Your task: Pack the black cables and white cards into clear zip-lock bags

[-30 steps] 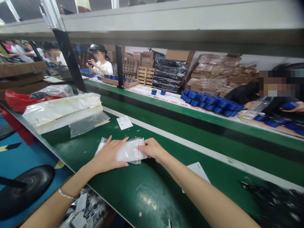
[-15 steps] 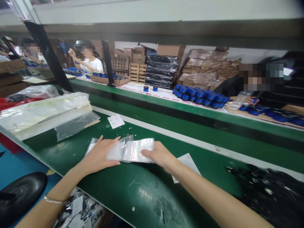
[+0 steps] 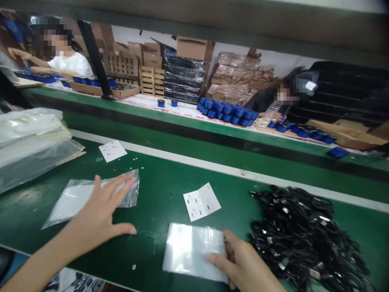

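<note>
My right hand (image 3: 240, 259) pinches the edge of a shiny, whitish clear plastic packet (image 3: 194, 251), thumb on top, over the green table. Whether it is one packet or a stack I cannot tell. My left hand (image 3: 103, 207) is spread, fingers apart, over a clear zip bag (image 3: 73, 198) with white content, lying flat; the fingertips are by its zip edge. Between and beyond the hands lies a folded white card (image 3: 203, 202) with dark oval marks. To the right of my right hand is a heap of black cables (image 3: 306, 239) with metal plugs.
A second marked white card (image 3: 112, 151) lies farther back on the green table (image 3: 158, 162). Plastic sheets (image 3: 30, 158) cover the left side. Across a white strip, blue round items (image 3: 227, 111) stand on the far bench near two people. A dark post (image 3: 95, 61) rises at left.
My right hand has drawn the shiny packet away from the zip bag, toward the right and nearer to me. My left hand's fingers have spread. The view has turned right, showing more of the cables.
</note>
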`<state>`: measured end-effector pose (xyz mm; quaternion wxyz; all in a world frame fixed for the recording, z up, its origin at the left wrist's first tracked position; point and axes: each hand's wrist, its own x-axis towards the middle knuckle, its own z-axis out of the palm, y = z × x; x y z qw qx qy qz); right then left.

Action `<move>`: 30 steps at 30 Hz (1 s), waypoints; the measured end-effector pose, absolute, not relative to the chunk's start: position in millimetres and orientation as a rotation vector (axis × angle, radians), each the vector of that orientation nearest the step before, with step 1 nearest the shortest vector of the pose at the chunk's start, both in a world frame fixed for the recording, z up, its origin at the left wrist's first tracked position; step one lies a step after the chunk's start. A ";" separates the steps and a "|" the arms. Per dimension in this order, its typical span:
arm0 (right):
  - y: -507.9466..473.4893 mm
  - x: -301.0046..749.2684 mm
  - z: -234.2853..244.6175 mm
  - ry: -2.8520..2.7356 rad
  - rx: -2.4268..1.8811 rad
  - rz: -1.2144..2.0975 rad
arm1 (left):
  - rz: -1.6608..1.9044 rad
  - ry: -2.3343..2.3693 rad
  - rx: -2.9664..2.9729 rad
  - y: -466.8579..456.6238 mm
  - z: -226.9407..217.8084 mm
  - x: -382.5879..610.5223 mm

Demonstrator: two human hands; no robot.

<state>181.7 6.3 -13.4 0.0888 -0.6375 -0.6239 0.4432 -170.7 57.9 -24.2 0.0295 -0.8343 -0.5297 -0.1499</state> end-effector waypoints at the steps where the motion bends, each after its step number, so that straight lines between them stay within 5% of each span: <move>1: 7.3 186.9 -9.8 -1.929 -1.931 1.206 | -0.462 -1.684 -2.633 51.1 -23.5 -152.5; 5: 26.2 197.2 1.1 -1.878 -1.942 0.764 | -0.312 -1.589 -3.055 30.7 -23.2 -86.8; 10: 72.7 185.2 -8.7 -1.450 -1.601 1.242 | -0.300 -1.753 -3.277 28.5 -19.0 -54.9; 13: 83.5 181.3 -11.4 -1.344 -1.442 1.459 | -0.748 -2.242 -3.105 33.9 -14.0 -53.9; 20: 71.6 184.6 -7.6 -1.127 -1.205 1.686 | -2.443 -2.756 -2.436 52.5 -0.8 -36.3; 30: 55.6 168.1 -10.2 -1.171 -1.104 1.769 | -2.225 -2.961 -2.554 54.1 9.3 -5.4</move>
